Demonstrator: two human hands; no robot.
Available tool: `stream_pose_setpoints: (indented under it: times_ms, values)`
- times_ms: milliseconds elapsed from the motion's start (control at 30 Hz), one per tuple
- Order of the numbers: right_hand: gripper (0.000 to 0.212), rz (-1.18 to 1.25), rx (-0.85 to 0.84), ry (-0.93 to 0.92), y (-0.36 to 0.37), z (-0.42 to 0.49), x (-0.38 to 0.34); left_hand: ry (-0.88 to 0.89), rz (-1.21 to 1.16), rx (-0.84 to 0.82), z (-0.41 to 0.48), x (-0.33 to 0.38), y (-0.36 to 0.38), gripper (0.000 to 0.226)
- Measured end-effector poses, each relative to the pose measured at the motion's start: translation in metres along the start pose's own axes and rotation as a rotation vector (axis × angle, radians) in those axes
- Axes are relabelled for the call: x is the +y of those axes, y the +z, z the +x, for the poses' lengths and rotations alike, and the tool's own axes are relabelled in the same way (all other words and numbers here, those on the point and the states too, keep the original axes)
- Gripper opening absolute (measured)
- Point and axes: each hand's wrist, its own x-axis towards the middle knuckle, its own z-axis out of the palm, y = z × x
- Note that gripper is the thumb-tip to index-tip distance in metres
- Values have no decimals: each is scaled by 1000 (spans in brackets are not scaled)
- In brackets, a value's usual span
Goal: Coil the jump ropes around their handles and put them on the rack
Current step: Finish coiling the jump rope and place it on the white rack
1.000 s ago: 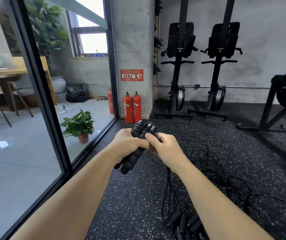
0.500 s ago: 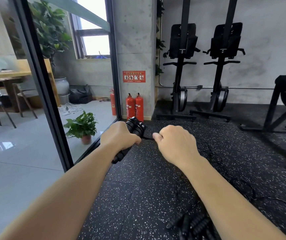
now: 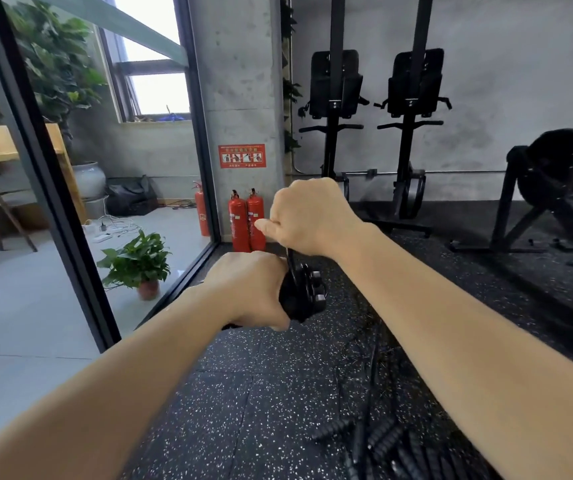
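We grip both handles (image 3: 304, 292) w/ left hand (image 3: 250, 289) as the core; right hand (image 3: 312, 216) fingers (image 3: 264, 225) pinch the rope (image 3: 290, 259) above, taut, prob. so wraps sit snug.

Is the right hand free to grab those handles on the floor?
Probably not yet: the right hand pinches the rope above the handles the left hand grips. The floor handles lie uncovered, so letting go should suffice.
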Motion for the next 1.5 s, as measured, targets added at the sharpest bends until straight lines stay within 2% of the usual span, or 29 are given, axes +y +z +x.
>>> stream_pose_setpoints:
  times_ms: [233,400,533,733,833,900,1000,1100,1167,1233,1367,1500]
  values:
    - [65,293,-99,138,20,-7,15,198,40,39,-9,-5,-2,38]
    - [67,626,-138,265,35,-11,19,223,6,18,-13,-11,-6,39]
    - [71,837,-99,268,33,-10,19,224,13,-31,-12,-9,-11,44]
    - [70,805,-191,268,29,-7,23,252,18,-39,-10,-7,-15,40]
    - [66,932,-267,361,40,-14,25,267,-85,0,-10,-9,-13,38]
    - [61,1122,-287,434,47,-23,25,264,-213,18,-10,-12,-12,38]
    - [54,1352,-250,486,71,-42,24,260,-398,25,-6,-13,-9,39]
    - [33,1448,-196,544,99,-57,12,182,-556,25,5,-11,3,36]
    - [36,1500,-172,730,107,-61,0,94,-673,15,12,-12,12,38]
    - [41,1540,-100,840,109,-66,-12,26,-773,-14,17,-13,19,43]
    - [41,1538,13,767,113,-75,-26,-130,-934,-21,24,-18,33,53]
    - [27,1528,4,694,111,-80,-25,-239,-1018,-14,29,-22,41,27]
